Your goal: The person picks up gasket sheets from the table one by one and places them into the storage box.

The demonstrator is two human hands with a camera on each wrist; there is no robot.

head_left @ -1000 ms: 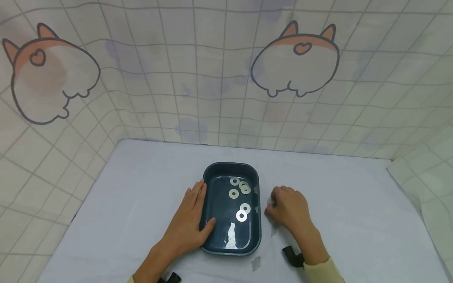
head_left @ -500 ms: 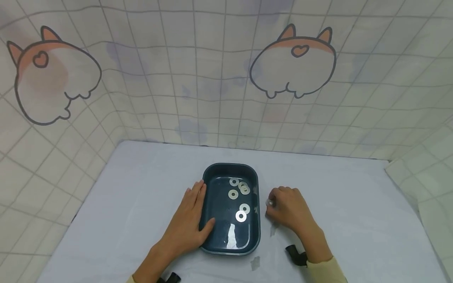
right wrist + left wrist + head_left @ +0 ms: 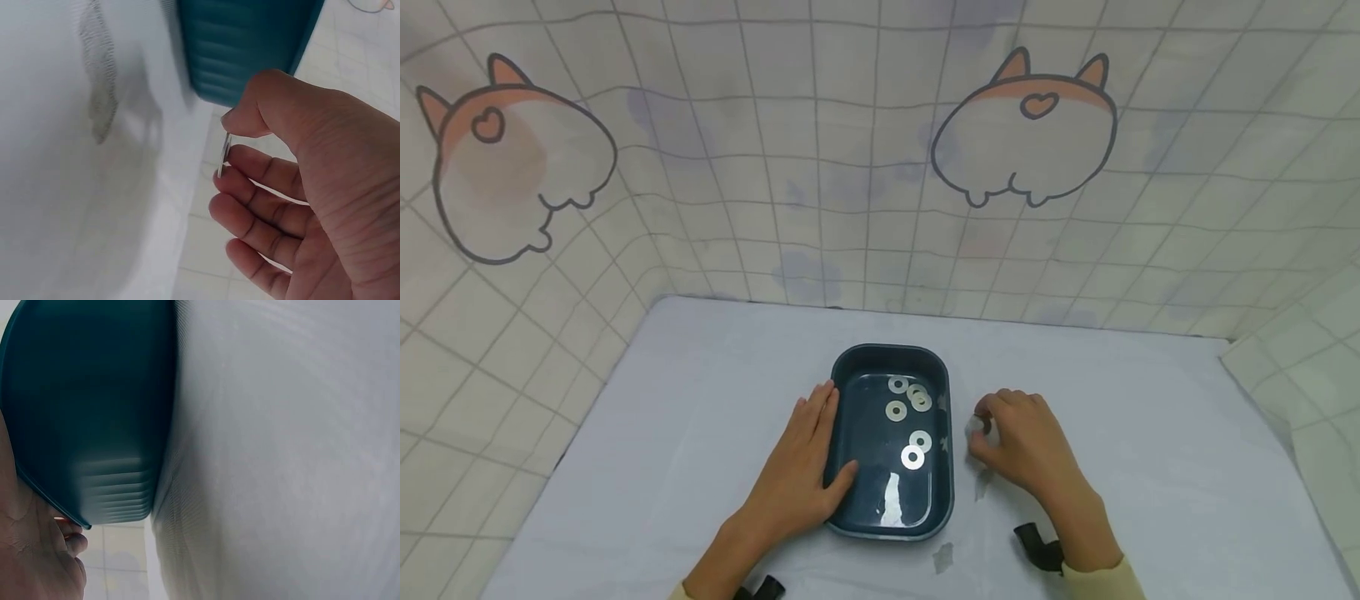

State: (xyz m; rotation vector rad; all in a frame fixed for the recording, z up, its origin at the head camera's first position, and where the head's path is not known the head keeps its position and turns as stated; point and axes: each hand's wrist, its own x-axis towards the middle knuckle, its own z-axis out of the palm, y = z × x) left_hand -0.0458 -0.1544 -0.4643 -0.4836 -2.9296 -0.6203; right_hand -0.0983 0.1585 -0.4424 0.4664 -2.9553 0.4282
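My left hand [image 3: 796,471] rests along the left rim of a dark blue rectangular tray [image 3: 857,500], its fingers straight and the thumb over the edge. Several flat silver washers [image 3: 912,457] lie inside the tray, some overlapping. To the right of the tray, my right hand [image 3: 1026,442] pinches a washer [image 3: 224,155] between thumb and fingertips. In the right wrist view it shows edge-on, and there seem to be two thin edges together. The hand is just above the white cloth, apart from the tray. In the left wrist view the palm touches the tray's rim.
A white cloth [image 3: 700,400] covers the table. Grey patches [image 3: 943,558] mark it near the tray's lower right corner. A curtain with a grid pattern [image 3: 850,208] stands behind and at the sides. Black wrist mounts [image 3: 1037,548] sit by both wrists.
My right hand has shifted slightly to the right, and its thumb and fingers have spread a little, so more of the washer shows. The left hand and tray stay put.
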